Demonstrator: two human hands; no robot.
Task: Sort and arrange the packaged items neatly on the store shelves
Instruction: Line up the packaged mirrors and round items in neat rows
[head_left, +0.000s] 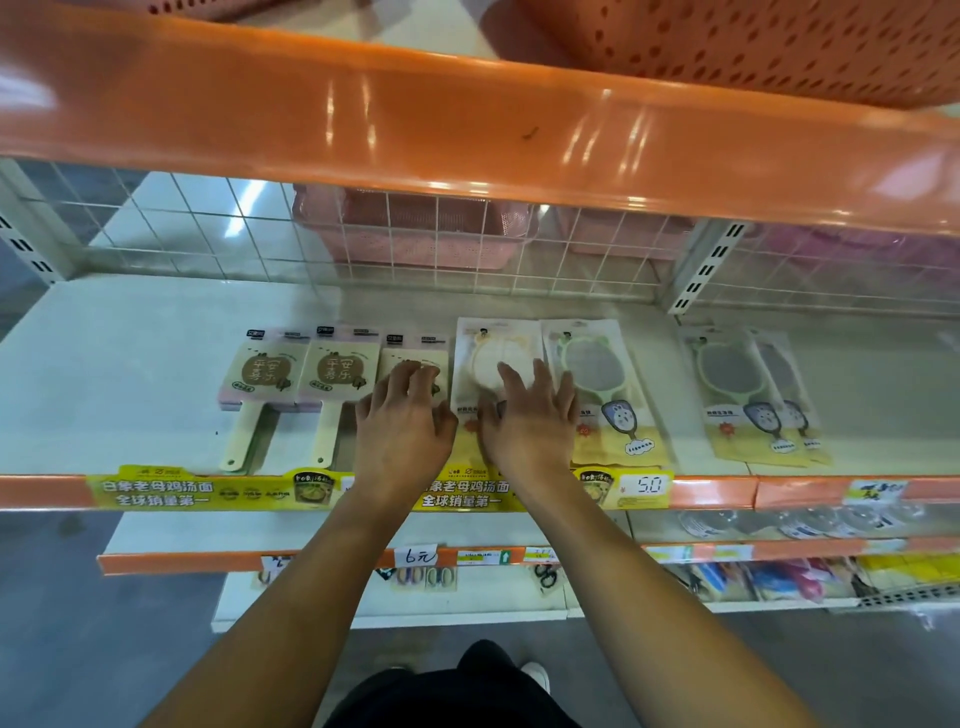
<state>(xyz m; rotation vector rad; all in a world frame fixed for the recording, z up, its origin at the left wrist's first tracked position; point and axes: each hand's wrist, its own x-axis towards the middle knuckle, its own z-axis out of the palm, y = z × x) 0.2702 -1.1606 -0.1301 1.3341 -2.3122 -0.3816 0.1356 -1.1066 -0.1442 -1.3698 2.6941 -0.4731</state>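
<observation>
Both hands reach onto the white middle shelf (130, 332), side by side and nearly touching at the thumbs. The left hand (402, 415) lies over the third beige paddle-mirror pack (410, 349) in a row of three; its fingers are bent at the knuckles with the tips pressed down on the pack's face, and whether the thumb hooks under the pack's edge cannot be told. The right hand (530, 415) rests flat, fingers straight and slightly spread, on the white hand-mirror pack (493, 338), covering its lower half; it presses rather than grips.

The two other beige paddle-mirror packs (265, 371) (340, 369) lie to the left, just beside each other, their cream handles pointing toward the shelf's front lip. Just beside the right hand's pack on the right lies a green-framed hand-mirror pack (597, 374), its edge touching or slightly overlapped by the white one. Well apart further right, two more green-framed packs (737, 384) lie overlapped.

Along the front lip run a yellow advertising strip (208, 491) and a price tag reading 5.0 (649, 486). Behind the wire grid back panel (208, 228) sit pink baskets (415, 234). Above hangs the glossy orange edge of the upper shelf (467, 130). Lower shelves hold small packaged goods, with a handwritten price label (418, 557) on the edge
</observation>
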